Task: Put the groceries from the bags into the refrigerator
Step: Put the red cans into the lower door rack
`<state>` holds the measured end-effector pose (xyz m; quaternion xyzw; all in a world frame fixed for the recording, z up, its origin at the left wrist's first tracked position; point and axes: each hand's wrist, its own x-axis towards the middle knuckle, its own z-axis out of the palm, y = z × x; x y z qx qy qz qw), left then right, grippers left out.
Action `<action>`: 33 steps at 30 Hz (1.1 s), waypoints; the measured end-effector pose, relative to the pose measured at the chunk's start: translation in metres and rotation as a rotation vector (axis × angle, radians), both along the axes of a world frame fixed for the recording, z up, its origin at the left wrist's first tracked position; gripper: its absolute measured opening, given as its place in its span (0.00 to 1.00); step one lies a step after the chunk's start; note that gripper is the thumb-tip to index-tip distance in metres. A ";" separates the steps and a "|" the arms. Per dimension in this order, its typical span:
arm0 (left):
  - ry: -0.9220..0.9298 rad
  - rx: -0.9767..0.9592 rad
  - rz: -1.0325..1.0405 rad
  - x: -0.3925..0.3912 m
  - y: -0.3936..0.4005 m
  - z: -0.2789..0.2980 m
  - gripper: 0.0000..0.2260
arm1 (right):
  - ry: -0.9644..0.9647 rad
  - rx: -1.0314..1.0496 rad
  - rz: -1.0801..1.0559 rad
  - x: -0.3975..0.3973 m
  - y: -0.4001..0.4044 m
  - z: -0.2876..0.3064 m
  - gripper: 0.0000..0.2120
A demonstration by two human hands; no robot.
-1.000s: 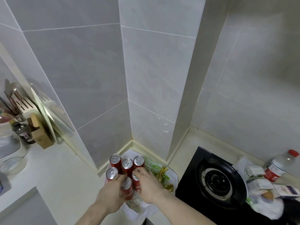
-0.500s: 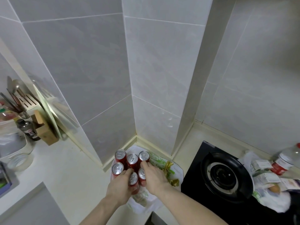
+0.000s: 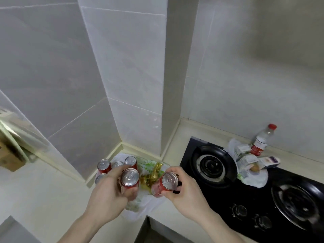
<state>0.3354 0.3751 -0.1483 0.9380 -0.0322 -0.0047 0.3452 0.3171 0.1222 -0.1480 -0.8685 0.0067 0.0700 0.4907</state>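
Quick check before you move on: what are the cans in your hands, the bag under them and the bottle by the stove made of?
Cans: metal, likely aluminium; shiny silver tops, glossy red sides. Bag: thin plastic film, white with green print, crumpled. Bottle: clear plastic by its see-through body, with a red cap and label. Left hand and right hand each hold one can.

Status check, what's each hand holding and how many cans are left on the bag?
Left hand grips one red can. Right hand grips another can. Four cans left on the plastic bag. Nothing in the way.
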 end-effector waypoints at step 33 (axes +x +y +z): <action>0.000 -0.369 -1.570 -0.350 -0.583 0.104 0.28 | -0.263 -0.128 -1.700 -0.584 -0.308 0.114 0.29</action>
